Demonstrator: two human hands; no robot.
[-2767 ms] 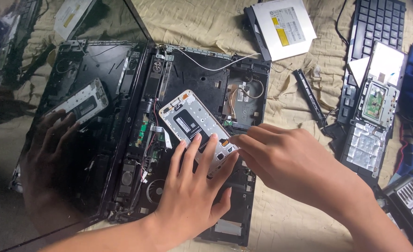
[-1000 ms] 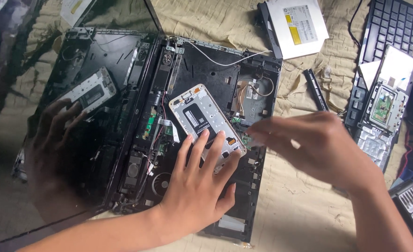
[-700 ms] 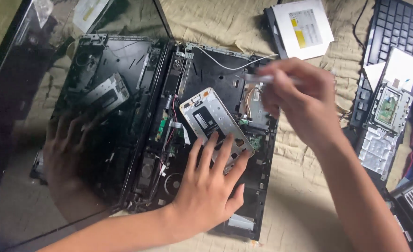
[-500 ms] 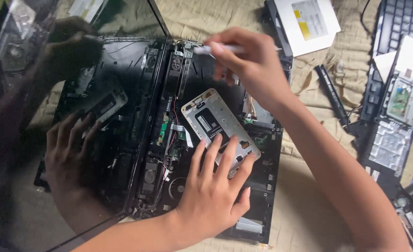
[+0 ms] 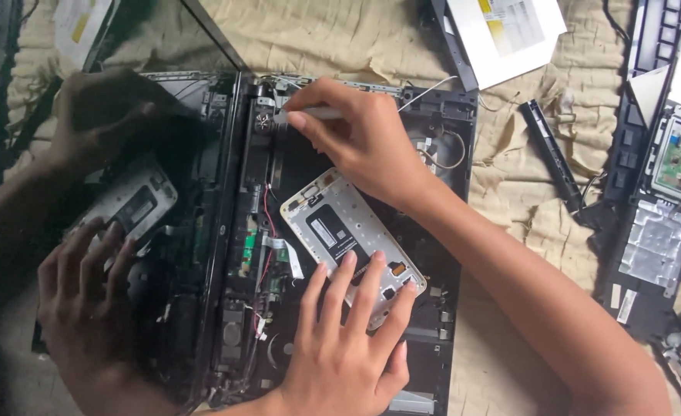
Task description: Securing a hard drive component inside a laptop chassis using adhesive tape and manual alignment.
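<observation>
1. One opened laptop base (image 5: 433,231) lies on a beige cloth (image 5: 333,38), its inner parts bare; its dark glossy screen (image 5: 125,115) stands at the left and mirrors both hands.
2. One white phone frame (image 5: 348,239) lies tilted on the base, near its middle.
3. The left hand (image 5: 348,347) rests flat on the frame's lower end, its fingers (image 5: 344,281) spread open and gripping nothing.
4. The right hand (image 5: 363,135) is at the base's upper edge, its fingers closed around one thin pale tool (image 5: 313,114), whose tip points left toward the hinge area.
5. One red wire (image 5: 266,223) runs down the base's left strip, beside one small green board (image 5: 246,250).
6. One optical drive (image 5: 502,31) lies above the base at the top right.
7. One black strip (image 5: 552,154) lies on the cloth between the base and the parts at the far right.
8. One keyboard (image 5: 660,38) and one green circuit board (image 5: 675,158) lie at the right edge.
</observation>
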